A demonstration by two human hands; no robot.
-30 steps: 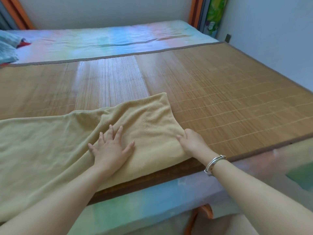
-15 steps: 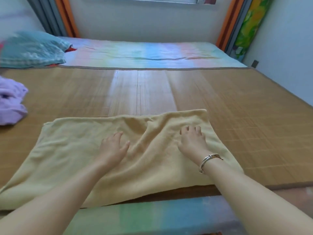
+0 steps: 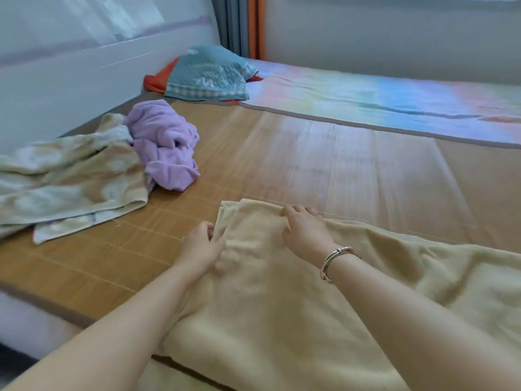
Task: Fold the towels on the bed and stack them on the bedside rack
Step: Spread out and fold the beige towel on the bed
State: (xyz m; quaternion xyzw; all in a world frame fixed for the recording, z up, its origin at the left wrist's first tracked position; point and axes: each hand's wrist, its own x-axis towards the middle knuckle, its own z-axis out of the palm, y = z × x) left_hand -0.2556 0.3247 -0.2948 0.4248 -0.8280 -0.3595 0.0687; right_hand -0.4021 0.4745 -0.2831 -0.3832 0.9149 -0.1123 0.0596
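Lying across the near part of the bed's brown woven bamboo mat [image 3: 324,170], a pale yellow terry towel [image 3: 267,306] spreads from its far left corner toward the right edge of the view, with its near end running over the mat's edge. Both hands are at that far left end. The left hand [image 3: 201,245] sits at the towel's left edge with fingers curled in, pinching the cloth there. The right hand [image 3: 303,227] rests on the far edge, its fingers bent down over the hem and gripping it; a silver bangle [image 3: 334,259] circles that wrist.

Well apart to the left, a crumpled lilac towel [image 3: 165,145] lies in a heap on the mat, touching a rumpled beige-and-white patterned towel [image 3: 70,176] that spreads beside it toward the white headboard [image 3: 70,88]. Farther back, a teal pillow [image 3: 208,74] rests on something orange-red, beside a pastel rainbow-striped sheet [image 3: 380,97] covering the far strip of the bed.
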